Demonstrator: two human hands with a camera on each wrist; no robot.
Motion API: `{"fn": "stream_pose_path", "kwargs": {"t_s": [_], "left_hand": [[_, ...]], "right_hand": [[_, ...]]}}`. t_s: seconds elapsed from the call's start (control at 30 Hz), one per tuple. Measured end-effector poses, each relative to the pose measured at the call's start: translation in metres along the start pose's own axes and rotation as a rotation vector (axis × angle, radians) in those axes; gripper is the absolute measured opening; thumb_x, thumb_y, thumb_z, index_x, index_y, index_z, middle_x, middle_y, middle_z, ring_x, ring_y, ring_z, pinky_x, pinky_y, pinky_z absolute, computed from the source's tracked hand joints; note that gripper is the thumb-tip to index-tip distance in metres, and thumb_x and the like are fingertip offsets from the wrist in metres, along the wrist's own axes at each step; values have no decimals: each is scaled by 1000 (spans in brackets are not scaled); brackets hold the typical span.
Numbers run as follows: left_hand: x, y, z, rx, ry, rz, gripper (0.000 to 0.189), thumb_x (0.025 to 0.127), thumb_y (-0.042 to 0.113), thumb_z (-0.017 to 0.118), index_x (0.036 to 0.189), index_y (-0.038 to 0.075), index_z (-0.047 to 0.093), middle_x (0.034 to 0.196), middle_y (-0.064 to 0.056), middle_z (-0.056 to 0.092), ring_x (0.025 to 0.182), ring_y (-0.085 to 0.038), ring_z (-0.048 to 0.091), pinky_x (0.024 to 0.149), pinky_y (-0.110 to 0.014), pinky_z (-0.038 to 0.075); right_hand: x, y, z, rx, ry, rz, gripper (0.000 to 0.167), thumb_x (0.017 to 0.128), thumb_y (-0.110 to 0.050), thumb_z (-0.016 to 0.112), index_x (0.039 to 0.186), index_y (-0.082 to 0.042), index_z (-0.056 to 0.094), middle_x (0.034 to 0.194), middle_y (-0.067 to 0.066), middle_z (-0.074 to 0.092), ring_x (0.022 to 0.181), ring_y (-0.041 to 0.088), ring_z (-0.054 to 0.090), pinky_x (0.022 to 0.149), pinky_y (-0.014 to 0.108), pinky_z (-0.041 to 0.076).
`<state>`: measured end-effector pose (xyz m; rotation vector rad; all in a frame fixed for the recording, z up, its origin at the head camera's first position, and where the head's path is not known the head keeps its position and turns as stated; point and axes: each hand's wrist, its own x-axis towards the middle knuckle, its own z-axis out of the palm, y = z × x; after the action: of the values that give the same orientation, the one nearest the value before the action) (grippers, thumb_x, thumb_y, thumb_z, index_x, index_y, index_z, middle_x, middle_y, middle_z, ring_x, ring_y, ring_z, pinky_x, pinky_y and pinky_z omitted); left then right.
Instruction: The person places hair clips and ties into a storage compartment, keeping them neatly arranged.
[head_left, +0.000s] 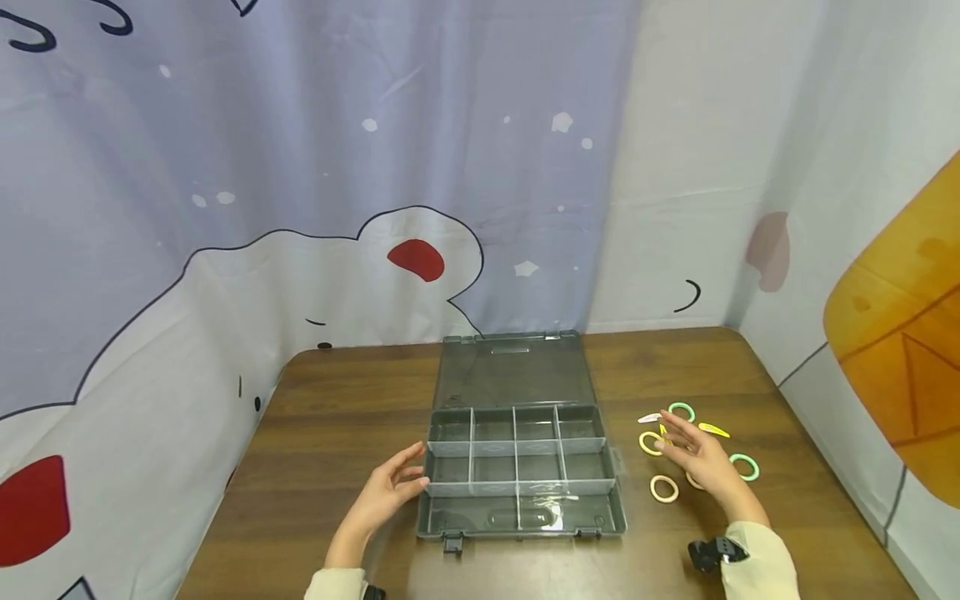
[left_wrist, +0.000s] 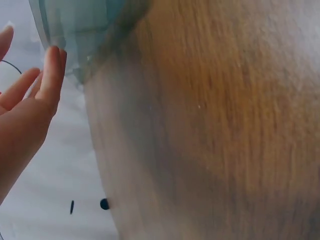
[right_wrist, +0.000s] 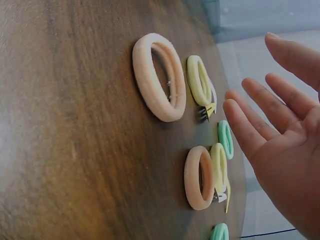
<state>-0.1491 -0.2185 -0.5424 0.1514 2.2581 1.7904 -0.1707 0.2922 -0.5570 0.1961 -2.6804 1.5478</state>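
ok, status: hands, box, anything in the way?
Left hand at left edge of compartment box. Right hand near hair ties and clips, holding nothing. Lid open. In head view, right hand partly hides ties.

Your brown wood-grain surface (head_left: 337, 417) carries a smoky grey box (head_left: 495, 471) with milky dividers (head_left: 491, 450), lower centre of the head view. Lower right there you've got peach, pale yellow and mint hair ties (right_wrist: 144, 75), plus yellow and white clips (head_left: 714, 430). Your sleeves (head_left: 761, 562) are cream; backdrop (head_left: 525, 83)'s grey-blue and white, red-splotched.
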Motion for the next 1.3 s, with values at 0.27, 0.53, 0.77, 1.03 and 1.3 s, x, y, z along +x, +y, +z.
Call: {"fn": "stream_pose_path", "kwargs": {"t_s": [0.27, 0.53, 0.77, 1.03, 1.3], "left_hand": [[-1, -10, -9, 47, -108, -19, 68, 90, 13, 68, 146, -1, 34, 149, -26, 33, 124, -40, 48, 98, -40, 47], [-4, -15, -13, 39, -169, -15, 69, 92, 14, 66, 148, -1, 30, 150, -27, 29, 124, -38, 49, 99, -33, 45], [-4, -17, -13, 24, -181, 12, 70, 92, 13, 65, 149, -2, 27, 149, -30, 30, 124, -42, 47, 98, -33, 46], [-3, -18, -13, 26, -175, 0, 69, 92, 13, 65, 150, 0, 28, 150, -29, 29, 125, -42, 47, 101, -39, 45], [-4, -18, -12, 29, -181, 13, 70, 93, 13, 64, 149, -2, 26, 149, -31, 28, 125, -44, 46, 100, -38, 46]], "right_hand": [[2, 0, -1, -10, -29, 52, 58, 92, -19, 66, 141, 2, 43, 135, 25, 52, 112, 40, 56, 85, 28, 47], [8, 10, 2, -79, -29, 55, 54, 87, -12, 71, 134, 6, 50, 129, 26, 57, 95, 24, 62, 74, 20, 49], [11, 12, 4, -123, -53, 65, 49, 84, -9, 73, 128, 3, 57, 98, 16, 67, 81, 13, 57, 65, 22, 46], [16, 14, 9, -150, -22, 63, 42, 81, 0, 73, 121, 4, 62, 84, 10, 66, 74, 13, 56, 60, 22, 45], [20, 18, 15, -195, 13, 48, 39, 76, 4, 75, 114, 6, 65, 86, 13, 63, 70, 11, 53, 59, 23, 44]]}}
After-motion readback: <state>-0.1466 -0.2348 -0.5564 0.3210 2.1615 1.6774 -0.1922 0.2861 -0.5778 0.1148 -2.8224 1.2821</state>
